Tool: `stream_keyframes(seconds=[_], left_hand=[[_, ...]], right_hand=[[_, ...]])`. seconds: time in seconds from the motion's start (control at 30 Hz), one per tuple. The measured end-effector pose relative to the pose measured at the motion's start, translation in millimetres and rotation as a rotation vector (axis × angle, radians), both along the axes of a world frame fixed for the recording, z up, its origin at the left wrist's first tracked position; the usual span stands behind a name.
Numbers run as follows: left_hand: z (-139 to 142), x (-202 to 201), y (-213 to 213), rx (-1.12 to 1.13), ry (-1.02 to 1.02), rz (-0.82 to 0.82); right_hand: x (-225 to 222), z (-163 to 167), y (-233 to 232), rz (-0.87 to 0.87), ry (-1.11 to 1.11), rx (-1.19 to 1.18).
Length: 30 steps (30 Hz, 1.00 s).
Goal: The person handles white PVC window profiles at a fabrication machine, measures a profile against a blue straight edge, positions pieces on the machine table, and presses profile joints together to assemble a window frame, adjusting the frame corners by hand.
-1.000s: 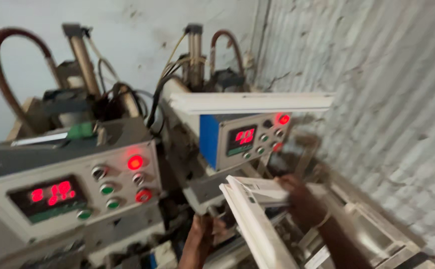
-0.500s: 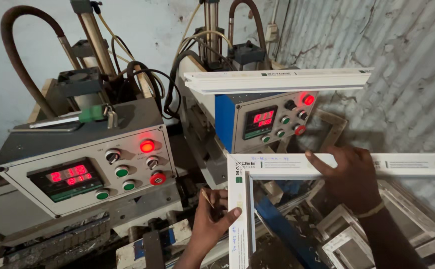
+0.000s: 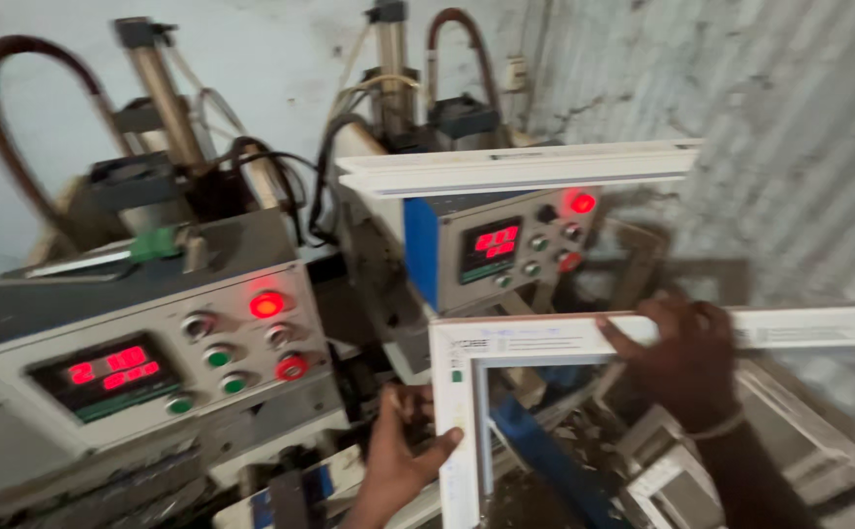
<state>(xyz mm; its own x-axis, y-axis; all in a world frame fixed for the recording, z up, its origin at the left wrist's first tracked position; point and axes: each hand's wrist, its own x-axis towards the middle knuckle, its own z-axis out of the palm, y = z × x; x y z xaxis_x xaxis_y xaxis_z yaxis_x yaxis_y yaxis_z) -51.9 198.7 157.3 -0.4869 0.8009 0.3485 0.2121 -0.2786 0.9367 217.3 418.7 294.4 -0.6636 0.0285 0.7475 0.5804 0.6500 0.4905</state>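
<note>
Both hands grip a white window frame (image 3: 545, 338) made of plastic profile, held in front of two welding machines. The left hand (image 3: 398, 460) is closed around the frame's upright side bar just below the corner, thumb lying across the front face and the fingers wrapped behind it. The right hand (image 3: 677, 353) clasps the frame's top bar from above, fingers curled over the far edge and the palm pressed on the front; a thin band sits on that wrist. The frame's corner lies between the two hands, just beside the lower front edge of the right-hand control box (image 3: 491, 245), a grey and blue cabinet with a red number display, small round buttons and a glowing red lamp. A loose white profile bar (image 3: 516, 167) rests across the top edge of that box. At the left stands a larger grey control panel (image 3: 153, 362) with its own red display, green and red buttons and a lit red lamp. Behind both machines rise pneumatic cylinders and dark looping hoses (image 3: 16, 127) against a pale wall. A blue strip (image 3: 545, 460) shows through the frame's opening, among blurred white profile pieces lower right.
</note>
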Motion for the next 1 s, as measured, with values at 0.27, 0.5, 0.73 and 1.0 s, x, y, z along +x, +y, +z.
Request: stream_keyframes(seconds=[0.27, 0.5, 0.73, 1.0], left_hand=[[-65.5, -36.1, 68.8, -0.222, -0.071, 0.212], [-82.5, -19.7, 121.8, -0.254, -0.009, 0.259], [-103.8, -37.3, 125.4, -0.248, 0.012, 0.246], [-126.8, -64.3, 78.8, -0.107, -0.039, 0.154]], right_hand=[[4.6, 0.2, -12.5, 0.173, -0.121, -0.133], [-13.1, -7.0, -23.2, 0.289, -0.073, -0.066], [-15.9, -11.0, -14.7, 0.309, -0.062, -0.089], [32.0, 1.0, 60.5, 0.128, 0.027, -0.525]])
